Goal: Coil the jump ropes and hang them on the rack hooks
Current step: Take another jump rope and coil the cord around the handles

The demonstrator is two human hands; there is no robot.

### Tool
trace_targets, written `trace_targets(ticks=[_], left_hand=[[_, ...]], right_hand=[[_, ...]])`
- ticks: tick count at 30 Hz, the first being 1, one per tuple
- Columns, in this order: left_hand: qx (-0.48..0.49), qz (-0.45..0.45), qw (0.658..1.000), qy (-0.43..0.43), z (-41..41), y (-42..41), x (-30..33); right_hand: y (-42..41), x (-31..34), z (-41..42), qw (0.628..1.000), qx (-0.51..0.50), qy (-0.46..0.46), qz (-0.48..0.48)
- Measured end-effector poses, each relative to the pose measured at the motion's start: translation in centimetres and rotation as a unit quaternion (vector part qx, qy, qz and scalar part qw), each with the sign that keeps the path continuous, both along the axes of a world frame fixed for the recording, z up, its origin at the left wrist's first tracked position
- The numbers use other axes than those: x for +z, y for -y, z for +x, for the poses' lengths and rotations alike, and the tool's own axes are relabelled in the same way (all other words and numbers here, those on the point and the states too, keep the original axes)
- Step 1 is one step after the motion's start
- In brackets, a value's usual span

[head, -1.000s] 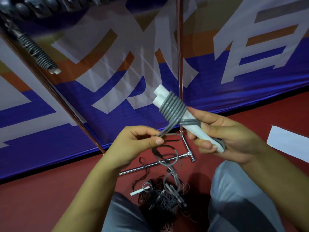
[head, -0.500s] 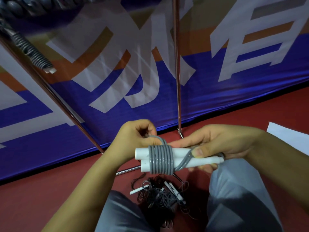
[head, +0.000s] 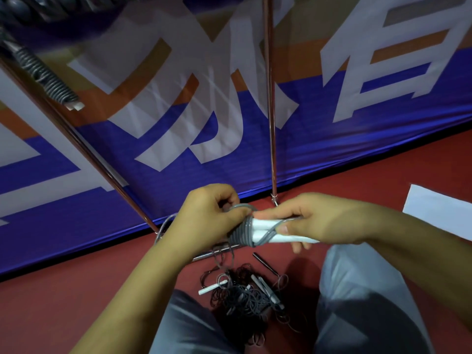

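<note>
Two white handles [head: 278,232] lie side by side in a person's right hand [head: 324,221], fingers curled round them and thumb pressed on top, apparently so the pair stays together as a core for the wrap. Grey jump rope cord [head: 241,232] is wound in tight turns round the far-left end of the handles, with one strand crossing diagonally under the right thumb, likely pinned there to keep the coil from slackening. Opposite, the left hand [head: 212,218] is curled over that end, its fingertips pinching a loop of the cord [head: 242,206] just above the wrap; whether it is laying another turn or tucking the tail cannot be told. Both forearms reach in from the near edge and meet at the bundle, held in the air above the red floor [head: 76,290], between the person's grey-clad knees [head: 365,297].

Below the hands, a tangled heap of dark ropes with loose handles [head: 245,295] waits on the floor. Chrome rack poles [head: 269,111] rise in front of a blue, orange and white banner [head: 357,139]. At far left, one finished coil [head: 48,75] hangs by the slanted pole, suggesting where this bundle is bound. White paper [head: 439,210] lies at right.
</note>
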State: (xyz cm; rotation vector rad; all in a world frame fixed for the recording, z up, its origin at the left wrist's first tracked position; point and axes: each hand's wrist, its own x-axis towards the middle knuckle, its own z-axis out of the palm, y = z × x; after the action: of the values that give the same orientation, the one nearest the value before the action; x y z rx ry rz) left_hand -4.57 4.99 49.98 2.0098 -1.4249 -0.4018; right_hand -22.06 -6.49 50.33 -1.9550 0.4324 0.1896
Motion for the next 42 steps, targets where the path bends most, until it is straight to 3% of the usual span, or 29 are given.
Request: trace_targets(ticks=[8, 16, 33, 35, 37, 38, 40, 42], left_hand=[[0.027, -0.019, 0.999, -0.003, -1.9, -0.9, 0.1], [-0.021, -0.178, 0.974, 0.142, -1.8, -1.1, -1.4], [-0.036, -0.204, 0.943, 0.261, -1.2, -1.3, -1.6], [-0.008, -0.17, 0.966, 0.194, -1.6, -1.5, -1.1], [0.037, -0.104, 0.994, 0.011, -2.3, -1.6, -0.3], [0.05, -0.064, 0.991, -0.11, -2.6, -1.6, 0.1], [0.053, -0.012, 0.948, -0.315, -2.6, -1.4, 0.4], [0.025, 0.033, 0.891, -0.451, -1.8, -0.8, 0.4]], right_hand=[[-1.2, -1.5, 0.6, 0.981, -0.158, 0.111, 0.019], [-1.5, -1.8, 0.7, 0.961, -0.173, 0.206, 0.071], [-2.4, -1.9, 1.4, 0.947, -0.229, 0.21, 0.08], [-2.4, -2.1, 1.6, 0.942, -0.243, 0.224, 0.058], [-2.4, -2.4, 1.7, 0.935, -0.258, 0.241, 0.025], [-2.3, -2.5, 1.8, 0.931, -0.266, 0.249, 0.014], [-2.2, -2.6, 1.9, 0.924, -0.277, 0.263, 0.001], [-2.1, -2.7, 2.0, 0.92, -0.279, 0.273, -0.014]])
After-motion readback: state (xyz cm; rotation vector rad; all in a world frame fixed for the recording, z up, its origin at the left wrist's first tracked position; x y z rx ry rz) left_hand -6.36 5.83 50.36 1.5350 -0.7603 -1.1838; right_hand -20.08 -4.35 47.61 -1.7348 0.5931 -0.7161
